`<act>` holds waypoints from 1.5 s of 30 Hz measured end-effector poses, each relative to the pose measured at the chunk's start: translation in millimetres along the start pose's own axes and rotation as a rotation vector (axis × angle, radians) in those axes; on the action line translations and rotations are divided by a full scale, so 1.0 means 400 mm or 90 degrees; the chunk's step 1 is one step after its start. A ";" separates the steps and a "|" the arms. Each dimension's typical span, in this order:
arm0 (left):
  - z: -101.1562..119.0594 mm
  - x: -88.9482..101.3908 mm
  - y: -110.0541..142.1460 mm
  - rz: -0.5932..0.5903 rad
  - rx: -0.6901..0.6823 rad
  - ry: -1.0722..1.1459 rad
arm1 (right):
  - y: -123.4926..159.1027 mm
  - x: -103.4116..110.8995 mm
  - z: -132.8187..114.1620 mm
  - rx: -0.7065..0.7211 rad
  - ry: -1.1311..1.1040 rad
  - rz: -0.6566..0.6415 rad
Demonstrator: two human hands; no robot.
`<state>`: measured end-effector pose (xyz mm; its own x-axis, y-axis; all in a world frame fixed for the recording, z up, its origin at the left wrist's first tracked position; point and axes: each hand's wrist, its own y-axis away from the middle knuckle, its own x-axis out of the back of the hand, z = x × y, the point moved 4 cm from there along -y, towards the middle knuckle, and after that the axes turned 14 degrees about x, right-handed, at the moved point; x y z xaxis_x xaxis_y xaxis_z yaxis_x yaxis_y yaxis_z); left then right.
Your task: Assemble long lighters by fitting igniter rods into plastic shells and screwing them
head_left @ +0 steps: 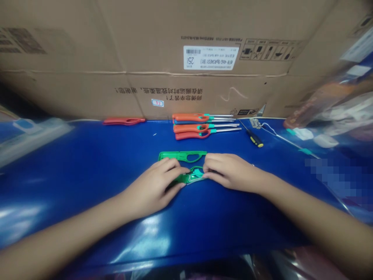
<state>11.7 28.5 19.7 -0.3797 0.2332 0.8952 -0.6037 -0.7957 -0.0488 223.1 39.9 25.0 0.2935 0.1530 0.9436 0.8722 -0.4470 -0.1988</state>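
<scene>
Between my two hands is an opened green lighter half (190, 177), with a teal trigger piece (197, 172) and a thin pale wire showing inside it. My left hand (161, 181) pinches its handle end from the left, thumb below and fingers above. At its other end the fingertips of my right hand (227, 171) are closed on it; what exactly lies under them is hidden. Just behind lies a second green lighter shell (182, 156) with a finger loop, apart from the piece I hold and partly covered by my left fingers.
Several long-nosed lighters (192, 126) in orange, red and blue lie stacked at the back. Left of them is a red shell (124, 121); to their right, a black-and-yellow screwdriver (255, 139). A cardboard wall (131, 50) bounds the blue table (87, 167). Plastic bags and parts (326, 132) are blurred at right.
</scene>
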 end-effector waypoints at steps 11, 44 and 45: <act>0.003 -0.006 -0.004 -0.032 -0.004 0.036 | 0.004 0.005 -0.027 0.054 0.041 -0.015; -0.005 -0.003 -0.009 -0.052 0.048 0.152 | 0.000 -0.009 -0.061 0.161 0.191 0.041; -0.005 -0.003 -0.009 -0.051 0.048 0.153 | -0.001 -0.010 -0.060 0.159 0.187 0.036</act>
<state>13.1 32.4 18.0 -0.4937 0.4158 0.7637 -0.5875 -0.8070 0.0596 212.3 18.3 27.7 0.2510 -0.1406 0.9577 0.9369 -0.2133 -0.2769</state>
